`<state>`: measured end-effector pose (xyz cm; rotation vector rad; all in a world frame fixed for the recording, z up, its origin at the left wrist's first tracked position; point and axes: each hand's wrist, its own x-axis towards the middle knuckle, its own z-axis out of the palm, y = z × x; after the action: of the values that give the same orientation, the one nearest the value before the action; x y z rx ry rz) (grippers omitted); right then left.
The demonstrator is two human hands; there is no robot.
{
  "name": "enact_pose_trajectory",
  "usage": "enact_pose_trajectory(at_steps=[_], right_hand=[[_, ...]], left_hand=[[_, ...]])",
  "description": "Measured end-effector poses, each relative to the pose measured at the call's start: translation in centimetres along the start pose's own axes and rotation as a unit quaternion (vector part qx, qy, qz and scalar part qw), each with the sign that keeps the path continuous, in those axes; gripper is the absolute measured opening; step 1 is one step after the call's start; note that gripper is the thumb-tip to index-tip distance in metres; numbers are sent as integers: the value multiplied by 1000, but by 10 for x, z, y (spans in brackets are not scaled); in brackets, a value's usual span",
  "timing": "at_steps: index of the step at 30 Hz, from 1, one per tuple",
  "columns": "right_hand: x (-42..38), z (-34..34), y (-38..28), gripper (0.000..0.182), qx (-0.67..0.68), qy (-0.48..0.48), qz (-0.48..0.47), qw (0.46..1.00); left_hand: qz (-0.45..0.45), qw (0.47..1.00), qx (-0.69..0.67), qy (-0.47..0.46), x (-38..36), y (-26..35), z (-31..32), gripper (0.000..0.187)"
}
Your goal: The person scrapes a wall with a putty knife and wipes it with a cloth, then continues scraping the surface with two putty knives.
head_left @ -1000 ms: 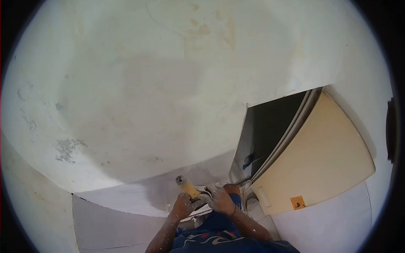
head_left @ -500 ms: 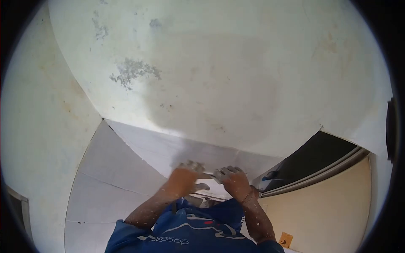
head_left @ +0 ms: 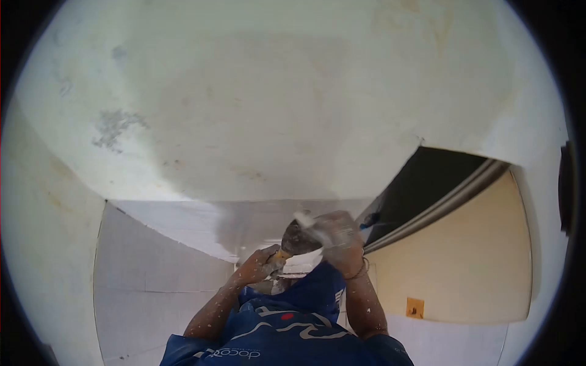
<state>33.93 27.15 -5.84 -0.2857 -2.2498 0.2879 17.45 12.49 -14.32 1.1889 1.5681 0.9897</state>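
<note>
My left hand (head_left: 259, 266) is closed round the yellowish handle of a putty knife (head_left: 298, 239), held in front of my body. Its dark, wide blade points up and to the right. Close to that blade is my right hand (head_left: 343, 244), smeared by motion and dusted white. A pale streak reaches from its fingers across the top of the blade. Whether that is a coated finger or a held thing I cannot make out. White specks dot both forearms.
Ahead stands a pale wall (head_left: 274, 116) with grey patches and stains. Lower down are light panels (head_left: 165, 262). To the right is a dark opening (head_left: 421, 189) with a framed edge, then a cream panel (head_left: 464, 256) bearing an orange-brown plate (head_left: 415, 307).
Both hands were raised together at a flat bar-like edge. Now the left hand is lower with the putty knife showing, and the right hand is blurred beside its blade. The view has shifted right.
</note>
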Motion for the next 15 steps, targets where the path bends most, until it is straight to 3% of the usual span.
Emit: enact_pose_trajectory(at_steps=[1, 2, 3, 4, 5, 6, 7, 8, 9, 10, 11, 12, 14, 15], right_hand=[[-11, -7, 7, 21, 30, 94, 109, 989], [-24, -13, 16, 21, 19, 99, 116, 988], [-42, -15, 24, 18, 173, 181, 282, 926], [-60, -14, 29, 16, 319, 256, 427, 806], [-80, -7, 31, 16, 309, 264, 430, 806], [-103, 1, 33, 20, 296, 225, 441, 817], [-108, 0, 32, 25, 284, 183, 450, 826], [-110, 7, 27, 43, 312, 169, 416, 837], [-105, 9, 19, 43, 307, 177, 422, 835], [-97, 8, 16, 49, 167, 77, 438, 880], [-88, 9, 17, 52, 92, 30, 443, 891], [-80, 9, 18, 56, 16, -17, 443, 896], [-64, 9, 25, 62, 29, 85, 438, 894], [-59, 8, 27, 62, 24, 89, 441, 893]], left_hand=[[18, 998, -60, -3, 11, -7, 8, 32], [9, 991, -132, -28, 22, -10, 15, 31], [12, 991, -130, -41, 32, -3, 22, 31], [6, 988, -149, -49, 42, 6, 30, 30], [-1, 984, -168, -57, 48, 11, 35, 29], [39, 993, -79, -81, 61, 0, 41, 30], [41, 992, -79, -91, 72, -1, 49, 30], [84, 991, -64, -84, 82, 2, 59, 30], [125, 988, -49, -79, 90, 7, 68, 31], [16, 984, -154, -83, 88, 42, 74, 34], [19, 984, -152, -92, 92, 42, 84, 34], [104, 974, -191, -65, 95, 38, 92, 33], [234, 948, -215, 7, 111, 26, 110, 30], [235, 948, -216, 0, 113, 27, 108, 30]])
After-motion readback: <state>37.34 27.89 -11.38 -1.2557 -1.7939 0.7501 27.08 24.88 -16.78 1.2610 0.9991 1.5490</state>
